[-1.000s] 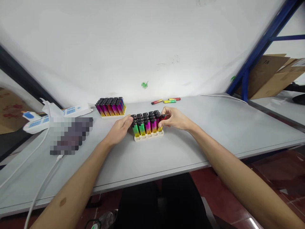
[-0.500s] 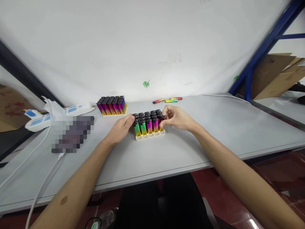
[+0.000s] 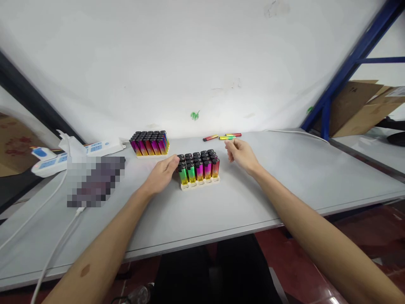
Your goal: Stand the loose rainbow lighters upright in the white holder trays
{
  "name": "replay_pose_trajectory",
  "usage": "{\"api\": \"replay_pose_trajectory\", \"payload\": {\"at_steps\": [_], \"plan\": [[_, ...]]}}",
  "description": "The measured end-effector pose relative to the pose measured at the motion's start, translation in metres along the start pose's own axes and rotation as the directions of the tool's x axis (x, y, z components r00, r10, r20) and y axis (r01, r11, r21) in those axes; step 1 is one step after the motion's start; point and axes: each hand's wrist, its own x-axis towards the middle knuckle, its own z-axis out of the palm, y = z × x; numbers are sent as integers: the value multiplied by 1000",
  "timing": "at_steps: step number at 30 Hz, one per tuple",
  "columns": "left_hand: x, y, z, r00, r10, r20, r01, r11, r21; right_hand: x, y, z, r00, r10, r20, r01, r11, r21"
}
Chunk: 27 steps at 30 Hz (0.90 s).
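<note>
Several upright lighters (image 3: 199, 169) with black tops and green, purple or red bodies fill a white tray (image 3: 200, 184) in front of me. My left hand (image 3: 162, 172) rests against the left side of these lighters, fingers together at the rear left corner. To the right of the tray, my right hand (image 3: 241, 156) hangs over the table with its fingers curled; whether it has anything in it is hidden. Just behind that hand lie a green-yellow lighter (image 3: 226, 137), a red-yellow lighter (image 3: 210, 138) and a red one (image 3: 233, 134).
A second full lighter tray (image 3: 152, 156) stands at the back left. Further left are power strips (image 3: 95, 147), a blurred dark device (image 3: 99, 181) and a white cable (image 3: 63, 239). Cardboard boxes (image 3: 357, 105) are beyond the blue frame (image 3: 325, 114) on the right.
My right hand has let go of the red lighter at the tray's front right corner and moved right and back. That lighter now sits lower in the tray. My left hand has stayed.
</note>
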Motion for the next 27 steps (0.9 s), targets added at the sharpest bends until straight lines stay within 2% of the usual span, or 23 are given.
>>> {"api": "replay_pose_trajectory", "payload": {"at_steps": [3,5,8,10,14,17,20,23,27], "plan": [[0,-1,2,1000,10,10,-10,999,-34,11,20,9,992,-113,-53,87,931,-354],[0,0,2,998,67,-1,-67,997,-35,21,28,17,983,-184,10,158,811,-563],[1,3,2,984,173,-35,-173,985,15,42,32,31,972,-207,109,221,660,-718],[1,5,1,979,200,-40,-198,979,56,56,32,40,978,-165,127,203,626,-753],[3,7,3,979,202,-34,-197,974,114,75,33,50,987,-70,147,158,618,-770],[3,8,3,986,169,0,-168,975,146,76,35,51,974,-155,168,228,620,-751],[3,6,3,995,79,64,-88,986,142,70,31,51,950,-226,217,312,611,-728],[4,3,3,988,59,140,-78,987,137,56,19,49,943,-187,275,332,595,-732],[6,2,3,982,45,182,-78,980,183,28,3,39,948,-114,297,312,521,-795]]}}
